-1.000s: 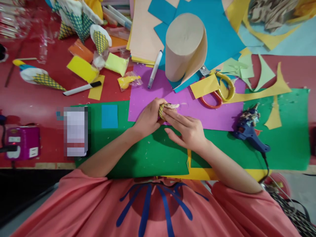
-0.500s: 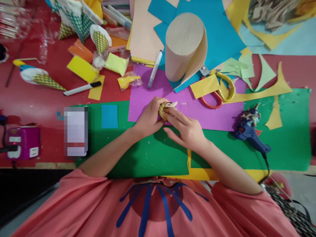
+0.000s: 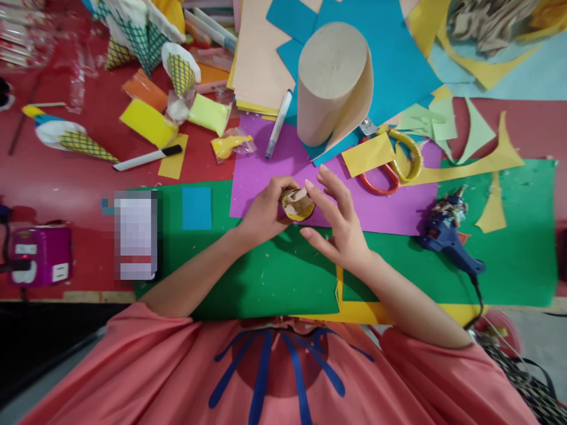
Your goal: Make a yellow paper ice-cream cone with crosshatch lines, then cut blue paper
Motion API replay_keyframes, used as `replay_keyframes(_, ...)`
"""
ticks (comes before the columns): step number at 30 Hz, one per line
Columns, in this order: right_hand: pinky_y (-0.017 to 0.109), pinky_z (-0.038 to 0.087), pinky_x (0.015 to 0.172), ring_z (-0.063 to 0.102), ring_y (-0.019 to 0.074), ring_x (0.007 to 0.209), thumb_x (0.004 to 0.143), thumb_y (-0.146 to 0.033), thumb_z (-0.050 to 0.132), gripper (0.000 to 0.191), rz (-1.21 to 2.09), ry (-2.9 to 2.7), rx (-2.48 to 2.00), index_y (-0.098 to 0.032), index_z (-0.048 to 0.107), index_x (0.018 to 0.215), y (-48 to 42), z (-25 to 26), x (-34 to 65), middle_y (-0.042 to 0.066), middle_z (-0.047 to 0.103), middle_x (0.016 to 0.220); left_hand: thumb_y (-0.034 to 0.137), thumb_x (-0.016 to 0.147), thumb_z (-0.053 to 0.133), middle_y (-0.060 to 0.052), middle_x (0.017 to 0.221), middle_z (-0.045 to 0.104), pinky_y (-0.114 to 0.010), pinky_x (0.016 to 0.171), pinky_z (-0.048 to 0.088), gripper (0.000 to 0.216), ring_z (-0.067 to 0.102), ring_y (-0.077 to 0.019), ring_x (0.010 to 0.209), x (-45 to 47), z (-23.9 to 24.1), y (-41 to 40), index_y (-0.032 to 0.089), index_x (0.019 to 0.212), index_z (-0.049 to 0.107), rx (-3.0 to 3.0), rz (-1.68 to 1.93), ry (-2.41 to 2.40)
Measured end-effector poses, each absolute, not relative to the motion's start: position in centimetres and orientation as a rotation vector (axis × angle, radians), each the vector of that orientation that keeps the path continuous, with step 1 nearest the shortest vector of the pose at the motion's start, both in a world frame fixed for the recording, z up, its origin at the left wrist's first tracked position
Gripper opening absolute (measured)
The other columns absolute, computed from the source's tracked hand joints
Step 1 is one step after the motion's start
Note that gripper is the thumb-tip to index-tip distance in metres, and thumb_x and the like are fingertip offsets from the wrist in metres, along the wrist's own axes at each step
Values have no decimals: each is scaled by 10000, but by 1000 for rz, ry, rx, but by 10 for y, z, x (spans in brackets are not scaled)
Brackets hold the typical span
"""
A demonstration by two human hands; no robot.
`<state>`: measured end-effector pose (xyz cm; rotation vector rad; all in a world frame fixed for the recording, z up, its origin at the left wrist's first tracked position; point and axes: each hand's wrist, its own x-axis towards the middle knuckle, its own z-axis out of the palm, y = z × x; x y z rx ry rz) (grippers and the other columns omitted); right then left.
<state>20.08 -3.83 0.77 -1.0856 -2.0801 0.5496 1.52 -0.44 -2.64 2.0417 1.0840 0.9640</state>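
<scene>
A small yellow-patterned paper cone (image 3: 305,210) is in my left hand (image 3: 269,208), its round open end facing up toward me. Crumpled beige paper (image 3: 294,201) fills that opening. The cone's lower part is hidden by my fingers. My right hand (image 3: 340,219) hovers just to the right with fingers spread, the index fingertip close to the beige paper; whether it touches is hard to tell. Beneath both hands lie a purple sheet (image 3: 381,211) and a green sheet (image 3: 274,283).
A beige paper roll (image 3: 330,88) stands beyond my hands, with scissors (image 3: 384,177) beside it. At the right lies a blue glue gun (image 3: 452,236). White pens, clay packets (image 3: 148,123), finished cones (image 3: 181,74) and a pixelated rectangular object (image 3: 136,236) are on the left.
My right hand has lifted off the cone and its fingers have spread apart. The cone has tipped so that its paper-filled opening shows. My left hand keeps its hold.
</scene>
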Motion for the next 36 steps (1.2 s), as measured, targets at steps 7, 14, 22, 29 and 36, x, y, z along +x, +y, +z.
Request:
replay_keyframes(7, 481, 423, 1049, 309, 305, 1387, 867, -332, 541, 583, 514, -2107, -1005, -262, 338, 1409, -41, 6, 200, 101, 253, 1517, 305, 746, 658, -21, 1020, 557, -283, 699, 519, 475, 614, -146, 864, 15, -26, -6, 262, 1118, 367, 1969, 919, 1085)
replay_keyframes(14, 535, 367, 1071, 291, 317, 1398, 861, -352, 547, 525, 437, -2186, -1024, -269, 407, 1361, -41, 1, 197, 114, 227, 1537, 311, 762, 639, -21, 996, 583, -272, 649, 509, 454, 630, -153, 834, 15, -25, -4, 251, 1129, 378, 2060, 958, 1092)
replay_keyframes(22, 526, 368, 1069, 290, 311, 1399, 866, -401, 532, 380, 466, -2184, -1061, -218, 546, 1199, -39, 0, 198, 117, 243, 1538, 373, 795, 613, -56, 1051, 586, -312, 721, 506, 471, 624, -189, 913, 14, -26, -6, 231, 1171, 368, 2048, 877, 1040)
replay_keyframes(29, 526, 355, 1082, 283, 310, 1402, 872, -405, 524, 346, 497, -2170, -1092, -216, 572, 1157, -37, 4, 200, 104, 266, 1529, 496, 785, 609, -75, 1080, 571, -353, 755, 513, 535, 608, -209, 949, 17, -24, -7, 227, 1175, 361, 2061, 885, 974)
replay_keyframes(36, 501, 437, 1010, 441, 288, 1300, 874, -309, 509, 404, 328, -2107, -1032, -260, 491, 1275, -38, 8, 205, 100, 443, 1414, 300, 788, 596, -61, 1055, 567, -352, 726, 509, 462, 607, -222, 943, 18, -24, -6, 252, 1163, 332, 2107, 907, 1063)
